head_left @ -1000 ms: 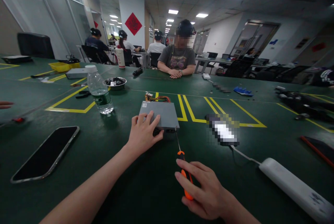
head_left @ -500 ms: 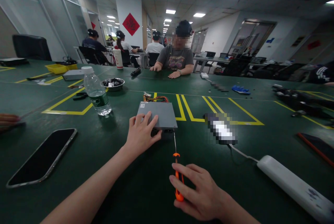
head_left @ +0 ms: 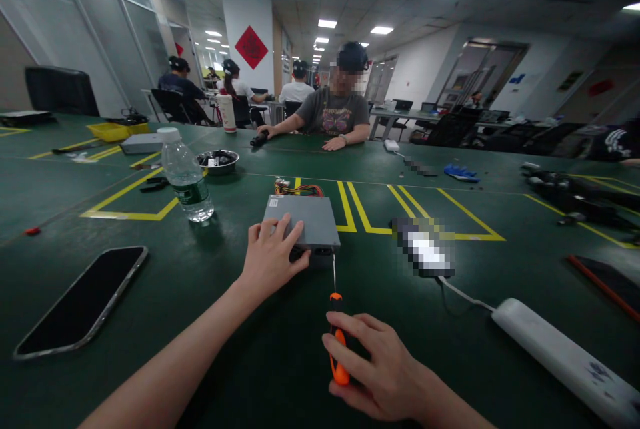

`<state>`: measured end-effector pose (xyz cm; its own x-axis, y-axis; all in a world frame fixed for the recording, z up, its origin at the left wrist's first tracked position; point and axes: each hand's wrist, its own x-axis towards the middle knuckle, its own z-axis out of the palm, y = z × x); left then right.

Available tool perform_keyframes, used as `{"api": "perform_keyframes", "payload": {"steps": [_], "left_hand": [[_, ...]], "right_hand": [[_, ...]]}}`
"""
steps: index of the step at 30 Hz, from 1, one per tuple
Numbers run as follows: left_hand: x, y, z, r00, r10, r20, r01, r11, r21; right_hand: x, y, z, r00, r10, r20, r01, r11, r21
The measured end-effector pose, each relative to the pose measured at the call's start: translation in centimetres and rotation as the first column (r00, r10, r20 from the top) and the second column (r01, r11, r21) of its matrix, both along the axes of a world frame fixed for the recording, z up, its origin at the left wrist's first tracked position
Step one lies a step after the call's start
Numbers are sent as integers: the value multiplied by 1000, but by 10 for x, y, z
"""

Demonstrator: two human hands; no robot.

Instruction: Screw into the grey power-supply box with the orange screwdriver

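A grey metal computer power supply lies on the green table, its coloured cables bunched behind it. My left hand holds it from the left, fingers spread over the top and thumb at the near edge. In my right hand is an orange and black screwdriver, gripped by the handle between thumb and fingers. Its thin shaft points away from me, and the tip meets the near face of the power supply at the right corner. The screw itself is too small to make out.
Left stand a water bottle and a metal bowl; a phone lies nearer. A lit phone and a white power strip lie right. Across the table sits a person with one hand on a black object.
The screwdriver handle has turned slightly in my right hand; my left hand is still. The person opposite has reached to the black object. Another hand at the far left has left the view.
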<state>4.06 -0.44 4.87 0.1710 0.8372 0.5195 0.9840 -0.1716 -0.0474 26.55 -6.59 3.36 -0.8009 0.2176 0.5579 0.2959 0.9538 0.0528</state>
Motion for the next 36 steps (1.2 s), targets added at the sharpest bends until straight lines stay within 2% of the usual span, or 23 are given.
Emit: {"api": "perform_keyframes", "payload": {"steps": [5,9,13,17,20,23,27,31,34,36], "left_hand": [[0,0,1,1000,-5,2,5,1000,-12],[0,0,1,1000,-6,8,6,1000,-14],[-1,0,0,1000,-11,23,11,1000,-11],[-1,0,0,1000,-11,14,11,1000,-10],[-1,0,1,1000,-9,8,9,1000,-10],[-1,0,0,1000,-12,21,12,1000,-4],[-1,0,0,1000,-11,21,11,1000,1],[0,0,0,999,-12,31,12,1000,2],[0,0,1,1000,-12,27,12,1000,0],[0,0,1,1000,-7,17,7,1000,-3]], "right_hand": [[2,1,-4,990,-10,-139,8,1000,-19],[0,0,-5,995,-14,-100,6,997,-81],[-1,0,1,1000,-16,-7,16,999,-28],[-1,1,0,996,-16,-88,17,1000,7],[0,1,-4,991,-22,-136,17,999,-40],[-1,0,-4,997,-37,-72,31,995,-91],[-4,-1,2,998,-35,46,36,999,-26],[-2,-2,3,992,-49,-113,53,998,33],[1,-2,2,977,-67,-203,60,997,-37],[1,-3,2,978,-65,-200,50,996,-79]]}}
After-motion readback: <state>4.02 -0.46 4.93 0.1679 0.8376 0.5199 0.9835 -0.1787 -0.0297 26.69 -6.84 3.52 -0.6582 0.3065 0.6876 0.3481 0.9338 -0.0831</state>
